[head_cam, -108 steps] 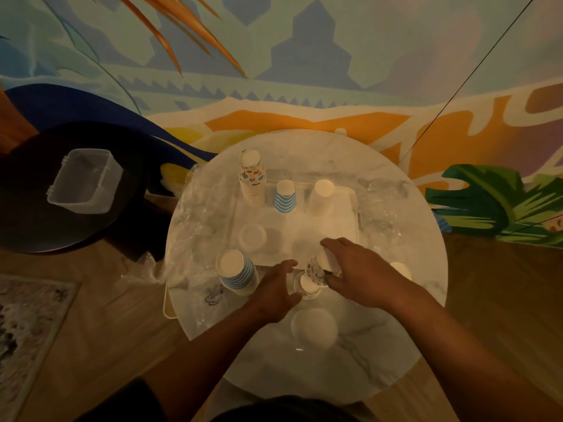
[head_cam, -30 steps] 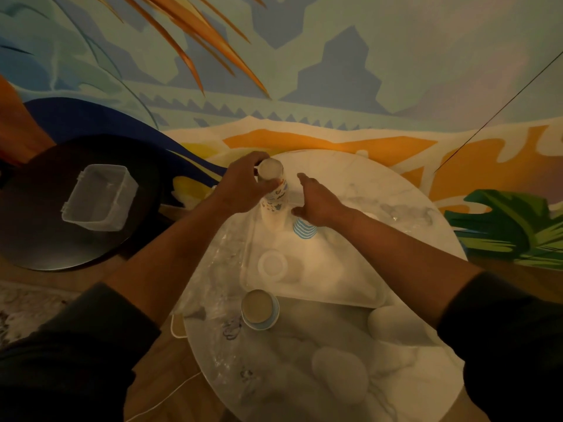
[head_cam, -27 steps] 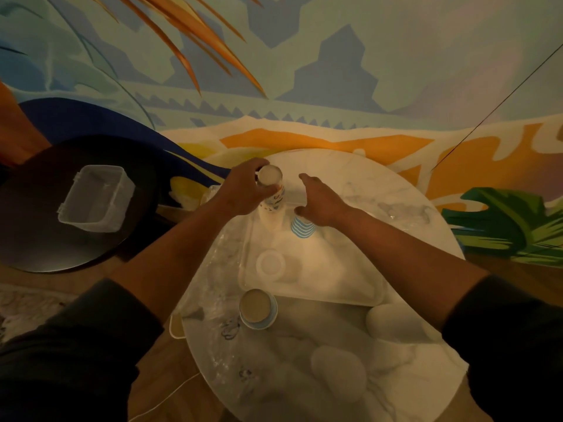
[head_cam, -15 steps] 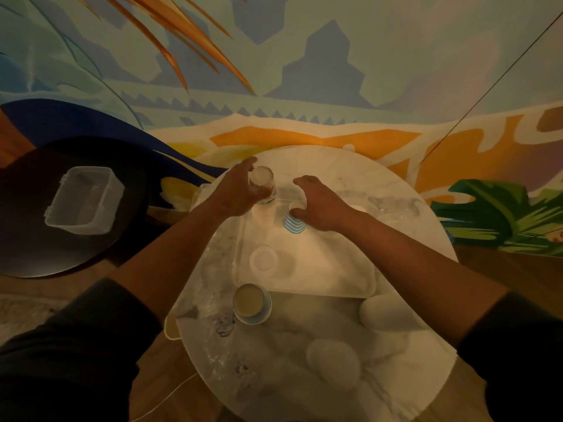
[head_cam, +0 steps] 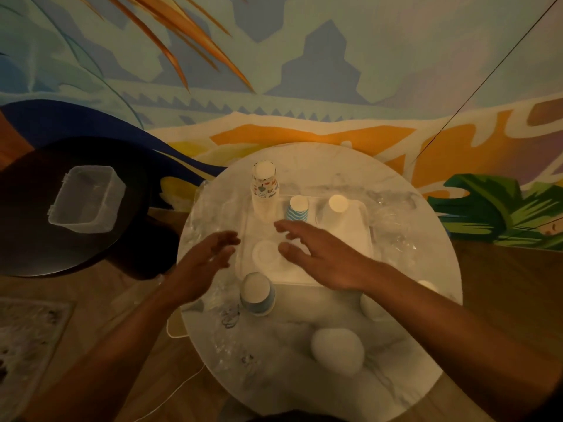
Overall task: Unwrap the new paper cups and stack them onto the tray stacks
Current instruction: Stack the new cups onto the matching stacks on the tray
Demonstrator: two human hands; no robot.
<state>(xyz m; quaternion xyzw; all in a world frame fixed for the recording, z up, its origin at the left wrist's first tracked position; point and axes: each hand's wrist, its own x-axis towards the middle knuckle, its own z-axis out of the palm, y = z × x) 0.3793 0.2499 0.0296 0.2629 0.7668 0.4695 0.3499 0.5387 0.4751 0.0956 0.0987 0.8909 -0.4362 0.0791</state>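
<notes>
Dim, warm amber light is washing the scene, brightest at the centre, where the white tray [head_cam: 344, 239] and marble tabletop [head_cam: 426, 300] are glowing. Corners are darkening toward 7 and 5 o'clock. The black side table [head_cam: 27, 239] at 9 o'clock is sinking into shadow. Motion blur is smearing the left hand [head_cam: 202, 263]; wide-angle distortion is bending the mural [head_cam: 304, 71] at the edges.

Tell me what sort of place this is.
Probably a café or lounge corner, though I can't be sure: a painted tropical mural on the wall, a round marble table with a tray of paper cup stacks, wooden flooring.
</notes>
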